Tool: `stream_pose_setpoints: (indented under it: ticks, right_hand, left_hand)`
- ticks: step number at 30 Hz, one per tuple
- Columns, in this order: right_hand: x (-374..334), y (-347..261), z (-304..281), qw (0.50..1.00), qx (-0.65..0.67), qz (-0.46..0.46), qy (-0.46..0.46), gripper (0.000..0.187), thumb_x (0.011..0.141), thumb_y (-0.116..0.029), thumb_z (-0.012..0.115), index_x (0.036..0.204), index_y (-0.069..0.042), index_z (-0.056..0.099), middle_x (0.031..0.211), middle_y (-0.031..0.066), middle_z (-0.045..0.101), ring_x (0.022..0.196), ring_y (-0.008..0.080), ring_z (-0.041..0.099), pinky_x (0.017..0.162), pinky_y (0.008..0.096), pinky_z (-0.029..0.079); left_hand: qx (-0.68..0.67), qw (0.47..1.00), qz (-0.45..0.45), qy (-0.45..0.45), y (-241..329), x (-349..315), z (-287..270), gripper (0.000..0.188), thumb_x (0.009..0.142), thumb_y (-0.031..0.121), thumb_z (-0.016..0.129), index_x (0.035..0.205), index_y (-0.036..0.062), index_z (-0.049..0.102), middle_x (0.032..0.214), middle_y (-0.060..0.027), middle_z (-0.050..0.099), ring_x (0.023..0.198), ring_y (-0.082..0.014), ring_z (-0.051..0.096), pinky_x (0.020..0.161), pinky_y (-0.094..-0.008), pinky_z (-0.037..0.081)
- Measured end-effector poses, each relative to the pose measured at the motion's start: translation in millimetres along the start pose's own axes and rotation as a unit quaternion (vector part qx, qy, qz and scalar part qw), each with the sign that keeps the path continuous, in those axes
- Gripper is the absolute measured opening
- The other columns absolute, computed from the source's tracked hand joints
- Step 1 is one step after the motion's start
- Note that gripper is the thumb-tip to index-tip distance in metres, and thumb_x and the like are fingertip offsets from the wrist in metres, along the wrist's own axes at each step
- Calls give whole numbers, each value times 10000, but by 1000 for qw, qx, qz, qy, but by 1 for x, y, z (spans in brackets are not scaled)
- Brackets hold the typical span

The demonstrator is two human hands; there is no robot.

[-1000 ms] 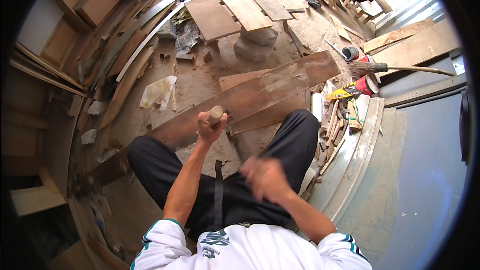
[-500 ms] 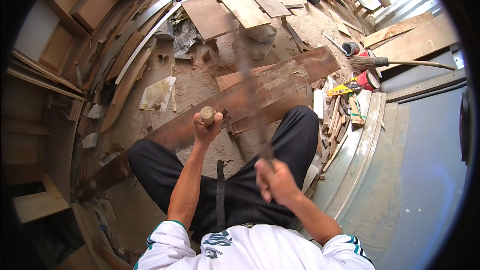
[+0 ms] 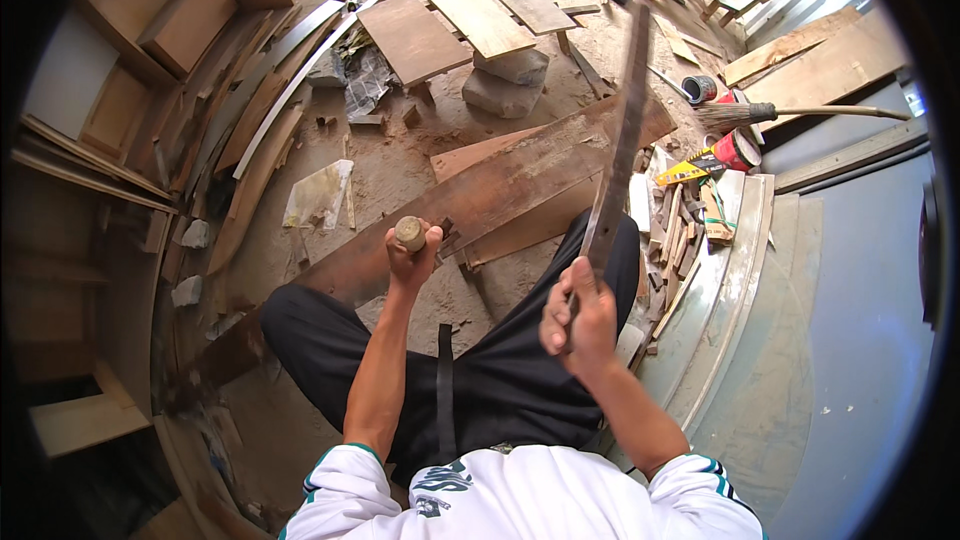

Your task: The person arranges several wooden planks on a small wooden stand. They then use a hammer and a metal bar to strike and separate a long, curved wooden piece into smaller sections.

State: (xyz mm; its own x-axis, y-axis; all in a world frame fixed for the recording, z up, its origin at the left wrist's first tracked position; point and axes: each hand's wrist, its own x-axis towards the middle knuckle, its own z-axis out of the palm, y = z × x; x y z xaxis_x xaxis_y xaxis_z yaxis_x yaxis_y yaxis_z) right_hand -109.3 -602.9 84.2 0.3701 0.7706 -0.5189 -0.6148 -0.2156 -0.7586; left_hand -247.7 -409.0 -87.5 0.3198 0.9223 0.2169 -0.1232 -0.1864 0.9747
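My left hand (image 3: 413,255) is closed around a tool with a round wooden handle (image 3: 410,233). The handle's end faces up, and its lower part is hidden by the hand. Beneath lies a long reddish-brown plank (image 3: 530,170), slanting across in front of my legs; small dark pieces (image 3: 447,234) show on it beside that hand. My right hand (image 3: 582,315) grips a long, flat, dark bar (image 3: 623,130) by its near end. The bar is raised, pointing away and slightly right, above my right knee and clear of the wooden handle.
Several boards (image 3: 480,15) rest on a concrete block (image 3: 505,85) ahead. Wood offcuts (image 3: 680,225), a red can (image 3: 737,152) and a broom (image 3: 735,115) lie to the right, near blue-grey sheets (image 3: 860,290). Long strips (image 3: 270,125) and a wooden cabinet (image 3: 185,25) stand left.
The bar in my right hand has swung to the right, away from the wooden handle, and that hand has moved right and slightly up. My left hand has barely shifted.
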Motion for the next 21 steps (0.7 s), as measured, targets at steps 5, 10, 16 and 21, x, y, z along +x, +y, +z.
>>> stream_pose_setpoints:
  ticks: [5, 10, 16, 21]
  right_hand:
    - [-30, 11, 9, 952, -149, 209, -169, 393, 992, -424, 576, 848, -68, 494, 570, 6, 470, 400, 106, 476, 345, 262, 403]
    - [13, -20, -14, 997, 68, -45, -2, 438, 1026, -468, 474, 827, -78, 473, 569, 26, 495, 360, 119, 471, 321, 272, 401]
    - [-27, 5, 17, 964, -107, 206, -126, 382, 1006, -423, 550, 862, -76, 478, 592, 19, 482, 389, 124, 487, 338, 267, 401]
    - [-9, 4, 4, 996, 78, -15, -46, 420, 1038, -418, 474, 811, -65, 490, 557, 31, 488, 369, 134, 485, 334, 289, 408]
  left_hand:
    - [15, 994, 81, 77, -42, -9, -18, 202, 838, 79, 690, 683, 53, 564, 605, 50, 508, 546, -45, 472, 491, -249, 376]
    - [-22, 999, 1, 31, -4, -4, -7, 172, 831, 67, 685, 694, 50, 582, 613, 47, 512, 548, -49, 470, 497, -256, 376]
    - [-47, 998, -15, 36, -4, -1, -9, 293, 847, 94, 675, 607, 69, 507, 583, 52, 469, 536, -50, 422, 483, -259, 334]
    - [-28, 998, -1, 59, -13, -7, -12, 293, 847, 109, 676, 611, 69, 507, 584, 54, 454, 539, -49, 408, 487, -256, 330]
